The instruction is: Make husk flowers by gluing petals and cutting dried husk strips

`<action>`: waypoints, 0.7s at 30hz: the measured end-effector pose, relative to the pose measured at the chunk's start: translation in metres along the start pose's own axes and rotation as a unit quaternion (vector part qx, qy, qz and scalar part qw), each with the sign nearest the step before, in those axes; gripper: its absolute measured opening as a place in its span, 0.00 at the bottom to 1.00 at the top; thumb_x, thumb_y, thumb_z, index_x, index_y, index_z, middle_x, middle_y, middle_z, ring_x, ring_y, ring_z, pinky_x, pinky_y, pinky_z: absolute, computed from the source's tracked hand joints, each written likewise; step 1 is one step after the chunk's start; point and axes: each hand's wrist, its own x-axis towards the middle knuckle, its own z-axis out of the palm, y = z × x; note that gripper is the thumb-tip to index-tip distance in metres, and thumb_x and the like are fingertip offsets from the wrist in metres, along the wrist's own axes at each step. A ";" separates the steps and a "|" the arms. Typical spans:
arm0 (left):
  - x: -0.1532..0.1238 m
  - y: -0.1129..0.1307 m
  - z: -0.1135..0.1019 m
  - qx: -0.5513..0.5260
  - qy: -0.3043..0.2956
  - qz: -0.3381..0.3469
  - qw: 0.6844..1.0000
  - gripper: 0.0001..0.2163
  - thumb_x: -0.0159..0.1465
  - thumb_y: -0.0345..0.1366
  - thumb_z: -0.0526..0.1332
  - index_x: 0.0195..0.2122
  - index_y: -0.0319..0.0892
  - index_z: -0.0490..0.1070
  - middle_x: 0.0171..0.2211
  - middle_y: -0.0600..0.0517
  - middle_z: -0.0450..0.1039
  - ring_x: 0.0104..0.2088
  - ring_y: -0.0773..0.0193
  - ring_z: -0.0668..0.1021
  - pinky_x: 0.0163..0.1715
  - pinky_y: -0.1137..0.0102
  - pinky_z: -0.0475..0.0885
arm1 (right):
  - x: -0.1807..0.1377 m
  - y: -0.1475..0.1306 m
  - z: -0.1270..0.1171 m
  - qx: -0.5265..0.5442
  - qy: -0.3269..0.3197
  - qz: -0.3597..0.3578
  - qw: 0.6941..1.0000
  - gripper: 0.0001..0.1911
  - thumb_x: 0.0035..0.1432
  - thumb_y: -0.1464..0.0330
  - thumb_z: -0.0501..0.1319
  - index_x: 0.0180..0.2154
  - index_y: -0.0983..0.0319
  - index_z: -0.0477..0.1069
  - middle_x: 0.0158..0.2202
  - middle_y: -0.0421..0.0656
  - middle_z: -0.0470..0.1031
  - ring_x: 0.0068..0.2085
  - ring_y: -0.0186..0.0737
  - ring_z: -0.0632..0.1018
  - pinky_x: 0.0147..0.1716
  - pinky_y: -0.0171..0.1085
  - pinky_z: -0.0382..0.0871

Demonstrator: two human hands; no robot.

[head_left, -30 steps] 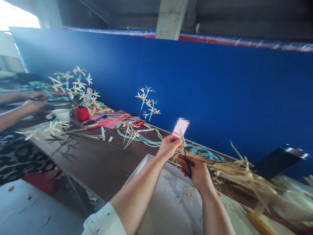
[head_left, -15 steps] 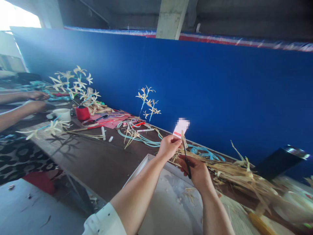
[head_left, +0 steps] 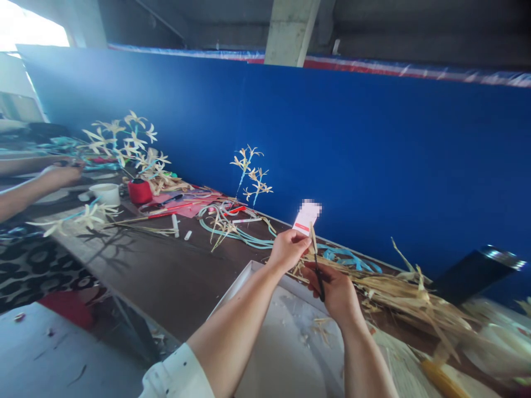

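My left hand [head_left: 287, 250] is closed in a pinch on a thin straw strip [head_left: 312, 236] that stands up just above its fingertips. My right hand [head_left: 335, 290] is wrapped round the dark handles of small scissors [head_left: 318, 276], whose blades point up at the strip. Both hands hover over the near edge of a white tray [head_left: 244, 275] dotted with straw clippings. A heap of dried straw [head_left: 398, 293] lies just behind and to the right of my hands.
A long dark table [head_left: 157, 265] runs along a blue wall [head_left: 373, 155]. On it are straw flower stems [head_left: 251, 171], turquoise strips [head_left: 232, 232], a red pot [head_left: 139, 192] and a white cup [head_left: 105, 193]. Another person's hand [head_left: 58, 174] works at far left. A dark cylinder [head_left: 473, 271] stands at right.
My hands have barely shifted, still on the strip and scissors. The other person's hands at far left have moved a little.
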 end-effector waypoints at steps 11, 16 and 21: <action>-0.002 0.005 0.000 -0.021 0.002 -0.009 1.000 0.10 0.54 0.40 0.59 0.27 0.37 0.68 0.22 0.52 0.70 0.20 0.72 0.69 0.21 0.77 0.64 | -0.002 -0.006 0.002 0.015 0.004 0.010 1.000 0.23 0.42 0.56 0.65 0.38 0.65 0.74 0.16 0.38 0.68 0.17 0.32 0.65 0.16 0.31 0.58; 0.000 0.005 0.000 -0.020 0.038 -0.014 0.999 0.09 0.54 0.40 0.58 0.28 0.37 0.68 0.21 0.54 0.68 0.19 0.72 0.68 0.20 0.76 0.64 | -0.001 -0.005 0.004 0.021 -0.003 0.008 1.000 0.23 0.41 0.55 0.65 0.37 0.65 0.74 0.15 0.38 0.67 0.16 0.32 0.65 0.15 0.32 0.57; 0.000 0.002 -0.001 0.027 0.036 0.016 0.999 0.09 0.54 0.39 0.58 0.28 0.37 0.69 0.19 0.54 0.67 0.19 0.71 0.69 0.19 0.76 0.62 | -0.002 -0.011 0.006 0.008 0.011 0.018 1.000 0.23 0.40 0.54 0.65 0.35 0.64 0.74 0.15 0.38 0.68 0.16 0.33 0.65 0.15 0.32 0.57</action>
